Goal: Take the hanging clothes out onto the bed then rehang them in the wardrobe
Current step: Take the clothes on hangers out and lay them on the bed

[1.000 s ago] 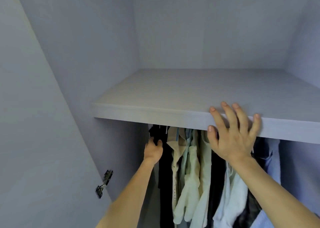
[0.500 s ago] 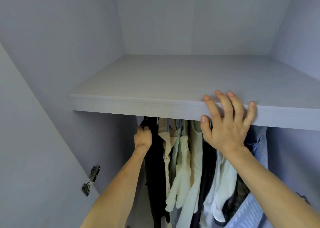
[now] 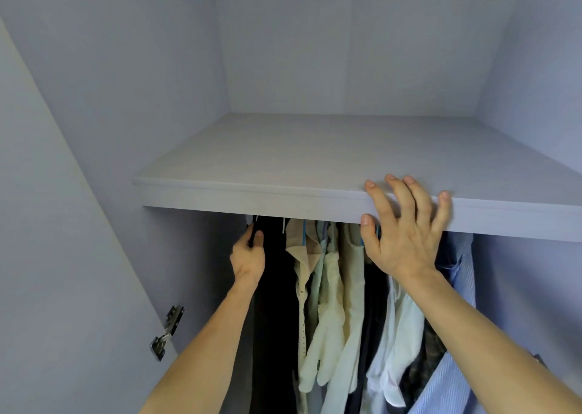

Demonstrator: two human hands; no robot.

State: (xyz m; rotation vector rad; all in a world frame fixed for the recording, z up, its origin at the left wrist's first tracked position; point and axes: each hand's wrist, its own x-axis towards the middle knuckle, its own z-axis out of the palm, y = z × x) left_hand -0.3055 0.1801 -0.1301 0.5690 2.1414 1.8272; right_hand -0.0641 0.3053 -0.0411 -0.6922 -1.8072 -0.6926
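My left hand [image 3: 248, 254] was up at the left end of the row of hanging clothes [image 3: 349, 272], with its fingers curled and its thumb pressed on the top of the black garment [image 3: 277, 303]. I could not tell whether I had cloth or the hanger under it, since the shelf [image 3: 315, 161] hid that part. My right hand [image 3: 403, 234] lay wide on the shelf's front edge, the four fingers spread over the top and the thumb against the face below, holding nothing. The clothes hung inside the wardrobe just under that shelf, packed close side by side in a row running left to right. Each one hung lengthwise straight down, collar up and sleeves pointing to the floor. Right of the black garment came a cream shirt [image 3: 304, 275], then pale pieces, a white garment [image 3: 400, 319] partly behind my right forearm, and a blue striped shirt [image 3: 456, 275] at the far right. A metal hinge [image 3: 167, 331] sat on the panel at lower left.
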